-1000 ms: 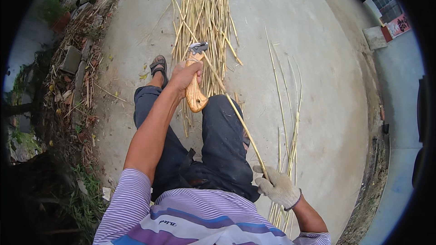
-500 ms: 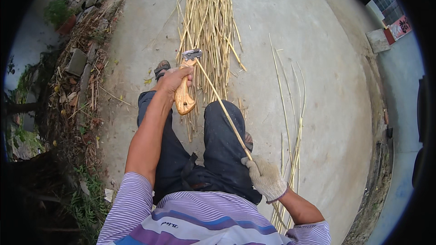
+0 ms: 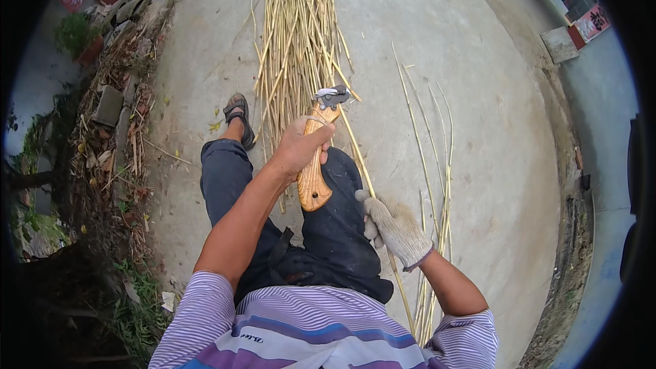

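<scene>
Bare and wrapped round a pale wooden handle, my left hand (image 3: 301, 150) grips a wooden-handled tool (image 3: 315, 188) with a small dark metal head. A long thin yellowish cane (image 3: 357, 142) slants from that head down to my right hand (image 3: 396, 229). That hand wears a whitish knitted glove, and its fingers are closed round the cane. Past the glove the cane's tail runs down beside my right hip. Whether the metal head bites into the cane is too small to tell. Ahead of my knees lies a thick bundle of similar canes (image 3: 294, 34).
Several thin canes (image 3: 445, 212) lie apart on the concrete floor (image 3: 492, 130) at my right. Along the left runs a strip of rubble and dry litter (image 3: 109, 150), with a potted plant (image 3: 78, 35) farther off. A pale blue wall (image 3: 608, 157) stands at right.
My left hand and the tool have moved right and nearer to me, along the cane. The gloved right hand has shifted slightly up, and more cane shows below it.
</scene>
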A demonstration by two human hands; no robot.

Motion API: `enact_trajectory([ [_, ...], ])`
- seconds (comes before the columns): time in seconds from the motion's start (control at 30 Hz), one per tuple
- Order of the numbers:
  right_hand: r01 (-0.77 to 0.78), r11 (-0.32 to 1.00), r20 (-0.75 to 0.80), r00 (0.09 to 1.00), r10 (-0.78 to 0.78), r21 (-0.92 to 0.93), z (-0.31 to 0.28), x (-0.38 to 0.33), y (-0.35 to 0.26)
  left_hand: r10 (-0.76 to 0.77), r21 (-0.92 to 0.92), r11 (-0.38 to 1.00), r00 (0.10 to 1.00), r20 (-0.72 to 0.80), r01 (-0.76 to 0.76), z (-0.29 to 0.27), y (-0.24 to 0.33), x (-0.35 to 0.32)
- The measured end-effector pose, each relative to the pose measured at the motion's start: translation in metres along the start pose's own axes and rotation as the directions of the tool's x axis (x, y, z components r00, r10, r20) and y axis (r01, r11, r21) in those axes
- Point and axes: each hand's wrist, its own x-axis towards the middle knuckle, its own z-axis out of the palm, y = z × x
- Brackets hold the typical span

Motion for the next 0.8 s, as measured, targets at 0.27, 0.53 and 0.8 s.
enact_trajectory([
  [0.27,0.265,0.926,-0.141,0.940,-0.310,-0.269,0.012,0.048,0.034,-0.111,0.000,0.994,0.994,0.025,0.111,-0.010,-0.009,-0.013],
  [0.53,0.424,0.714,0.096,0.887,-0.452,-0.557,0.009,-0.066,0.102,0.019,-0.168,0.983,0.954,-0.299,-0.072,-0.105,0.011,0.047],
  [0.8,-0.055,0.880,-0.041,0.998,0.040,-0.472,-0.023,-0.103,0.093,0.006,-0.073,0.997,0.997,-0.082,-0.012,-0.072,0.014,0.051],
])
